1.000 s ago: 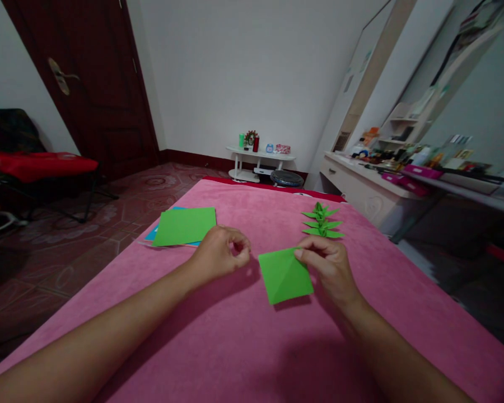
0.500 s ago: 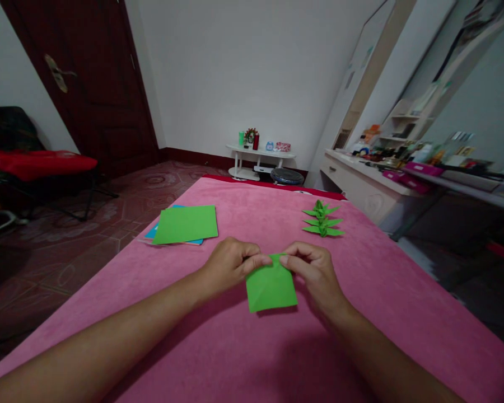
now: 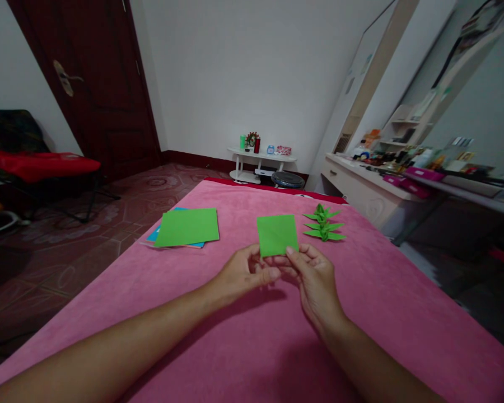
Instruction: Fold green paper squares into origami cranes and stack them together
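Note:
A small green paper square with a diagonal crease stands up above the pink tablecloth. My right hand pinches its lower edge between thumb and fingers. My left hand is curled beside it, its thumb and fingertips touching the same lower edge. Both hands meet in the middle of the table.
A stack of paper sheets, green on top and blue beneath, lies at the left. Folded green paper figures sit at the right. Beyond are a dark door, a red chair, a white stand and a cluttered desk.
The green square was flipped up from hanging below my fingers to standing above them. My left hand came over from the left and joined the right on the paper.

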`<state>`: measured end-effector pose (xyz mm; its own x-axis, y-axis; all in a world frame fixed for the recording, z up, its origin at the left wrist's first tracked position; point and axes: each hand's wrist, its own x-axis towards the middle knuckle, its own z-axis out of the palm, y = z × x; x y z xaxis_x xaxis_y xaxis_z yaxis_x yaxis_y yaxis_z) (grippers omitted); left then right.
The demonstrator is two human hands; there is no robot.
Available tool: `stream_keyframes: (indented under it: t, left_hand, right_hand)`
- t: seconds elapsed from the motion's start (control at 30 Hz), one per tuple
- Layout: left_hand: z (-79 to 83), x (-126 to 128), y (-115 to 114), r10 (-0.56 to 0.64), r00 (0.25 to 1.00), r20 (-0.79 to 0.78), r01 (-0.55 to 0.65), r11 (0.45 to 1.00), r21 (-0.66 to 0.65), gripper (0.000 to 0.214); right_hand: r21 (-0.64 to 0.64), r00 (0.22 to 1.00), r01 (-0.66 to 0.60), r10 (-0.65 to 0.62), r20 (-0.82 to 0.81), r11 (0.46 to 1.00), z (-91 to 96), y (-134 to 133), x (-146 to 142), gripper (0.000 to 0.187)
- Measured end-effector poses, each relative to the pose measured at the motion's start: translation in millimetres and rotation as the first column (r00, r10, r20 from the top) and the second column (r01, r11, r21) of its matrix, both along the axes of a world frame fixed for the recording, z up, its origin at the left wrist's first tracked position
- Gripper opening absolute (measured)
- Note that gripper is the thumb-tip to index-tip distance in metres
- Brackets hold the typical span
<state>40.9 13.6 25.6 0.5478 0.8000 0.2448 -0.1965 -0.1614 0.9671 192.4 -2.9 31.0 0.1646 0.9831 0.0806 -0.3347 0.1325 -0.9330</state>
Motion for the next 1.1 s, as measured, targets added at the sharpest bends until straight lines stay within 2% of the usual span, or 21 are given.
stream_keyframes:
  t: [0.17, 0.3, 0.43, 0.57, 0.67, 0.83, 0.97, 1.1]
  left_hand:
    - [-7.9, 7, -1, 0.238, 0.967, 0.093, -0.234, 0.971, -0.048, 0.031]
    - [-8.7, 2, -1, 0.249, 0.965, 0.085, -0.246, 0.968, -0.039, 0.034]
    - [-7.6, -5, 0, 0.262, 0.965, -0.014, -0.262, 0.965, 0.023, 0.046]
    - [-10.1, -9, 4, 0.171, 0.985, -0.008, -0.171, 0.983, -0.06, 0.05]
    - [-12.4, -9, 5, 0.162, 0.987, 0.003, -0.16, 0.982, -0.103, 0.053]
    - [-11.7, -5, 1, 0.248, 0.969, -0.001, -0.247, 0.961, -0.128, 0.055]
    - [-9.7, -7, 2, 0.303, 0.952, -0.037, -0.305, 0.95, -0.072, 0.054]
    - [-3.2, -16, 12, 0.399, 0.914, 0.067, -0.395, 0.916, -0.069, 0.051]
  right_hand:
    - [-0.059, 0.992, -0.12, 0.123, 0.037, 0.991, -6.2, -10, -11, 0.024]
    - [-0.086, 0.966, -0.228, 0.236, 0.105, 0.97, -9.3, -10, -10, 0.024]
    - [-0.042, 0.964, -0.217, 0.221, 0.148, 0.975, -8.1, -8, -7, 0.023]
    - [-0.04, 0.961, -0.227, 0.23, 0.154, 0.973, -5.0, -9, -4, 0.023]
    - [-0.043, 0.949, -0.254, 0.257, 0.181, 0.966, -4.8, -9, -3, 0.023]
    - [-0.026, 0.948, -0.228, 0.228, 0.224, 0.973, -4.7, -8, -3, 0.025]
    - [-0.028, 0.948, -0.218, 0.218, 0.233, 0.976, -4.4, -8, -1, 0.024]
    - [-0.02, 0.951, -0.206, 0.205, 0.231, 0.978, -6.2, -8, 3, 0.021]
